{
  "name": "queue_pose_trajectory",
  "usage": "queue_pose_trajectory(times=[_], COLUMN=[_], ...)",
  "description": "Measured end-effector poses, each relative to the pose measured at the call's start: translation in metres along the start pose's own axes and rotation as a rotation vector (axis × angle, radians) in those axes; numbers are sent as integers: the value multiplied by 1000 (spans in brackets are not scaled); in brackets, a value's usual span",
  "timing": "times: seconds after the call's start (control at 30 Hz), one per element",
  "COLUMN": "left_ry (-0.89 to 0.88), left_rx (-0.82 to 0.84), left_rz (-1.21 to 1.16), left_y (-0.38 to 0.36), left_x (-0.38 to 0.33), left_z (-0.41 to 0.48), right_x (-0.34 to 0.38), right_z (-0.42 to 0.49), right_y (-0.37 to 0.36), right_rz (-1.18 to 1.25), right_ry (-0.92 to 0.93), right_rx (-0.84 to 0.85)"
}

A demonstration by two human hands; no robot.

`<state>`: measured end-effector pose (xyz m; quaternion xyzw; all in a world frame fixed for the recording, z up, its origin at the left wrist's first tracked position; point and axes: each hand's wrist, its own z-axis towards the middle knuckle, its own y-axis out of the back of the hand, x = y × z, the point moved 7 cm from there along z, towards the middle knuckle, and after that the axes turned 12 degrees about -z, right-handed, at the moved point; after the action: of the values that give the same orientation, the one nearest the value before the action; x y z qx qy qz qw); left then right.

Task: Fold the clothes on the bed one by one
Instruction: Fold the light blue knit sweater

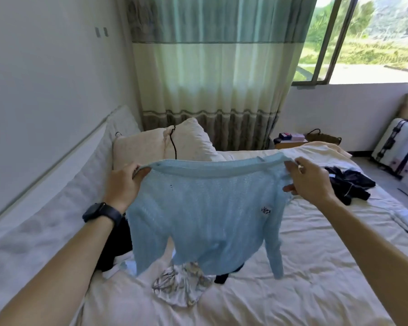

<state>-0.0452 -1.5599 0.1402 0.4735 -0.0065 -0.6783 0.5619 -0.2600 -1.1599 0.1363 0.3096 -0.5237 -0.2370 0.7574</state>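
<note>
fingers [139, 170] of the left hand [124, 182] are curled round one end of the neckline of the sweater [205, 208], and the other end is pinched by the right hand [312, 181], so both hands are closed on the knit. the pale blue sweater is held up, spread out, at the centre of the frame above the bed [316, 267]. its top edge is stretched almost straight between the hands, and both sleeves hang down with the cuffs ending low over the sheet. whether the hem touches the floral garment [181, 288] lying below it cannot be told. a black garment [116, 245] is seen at the lower left, beside the left forearm and partly hidden by the sweater. a watch [101, 214] is worn on the left wrist. dark clothes [349, 182] are heaped at the right, near the bed's edge and well apart from the sweater. open, wrinkled sheet is seen at the lower right of the frame. two pillows [151, 147] are propped at the upper centre, in front of a curtain [210, 67]. the bed's left side is bounded by a padded panel [57, 196] along the wall. beyond its right edge, floor and a suitcase [396, 149] are seen at the upper right.
</note>
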Motion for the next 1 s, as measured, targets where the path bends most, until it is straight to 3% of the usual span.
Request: queue_pose_trajectory(times=[0.07, 0.2, 0.3, 0.4, 0.5, 0.63, 0.8, 0.83, 0.93, 1.0], left_ry=[-2, 76, 113, 214, 243, 202, 80, 93, 114, 137], left_rx=[-29, 159, 46, 79, -71, 143, -225, -194, 192, 112], left_rz=[28, 170, 70, -67, -168, -45, -9, 39, 311, 173], left_y=[8, 1, 9, 3, 8, -20, 28, 24, -21, -12], left_x=[-2, -6, -6, -8, -10, -11, -35, -37, -19, -14], left_z=[-12, -35, -53, -77, -104, -129, -119, -117, -128, -126], right_x=[-6, -27, -42, -57, -61, -71, -70, -74, -90, -88], right_z=[-3, -14, -22, -38, -58, -59, -72, -73, -61, -58], right_y=[12, 11, 10, -2, 4, -14, 12, 6, -20, -17], right_rz=[50, -8, -35, -103, -11, -148, -45, -66, -177, -145], right_ry=[16, 20, 79, 88, 165, 208, 222, 207, 87, 105], right_rx=[-78, -27, -107, -69, -249, -121, -341, -316, -58, -93])
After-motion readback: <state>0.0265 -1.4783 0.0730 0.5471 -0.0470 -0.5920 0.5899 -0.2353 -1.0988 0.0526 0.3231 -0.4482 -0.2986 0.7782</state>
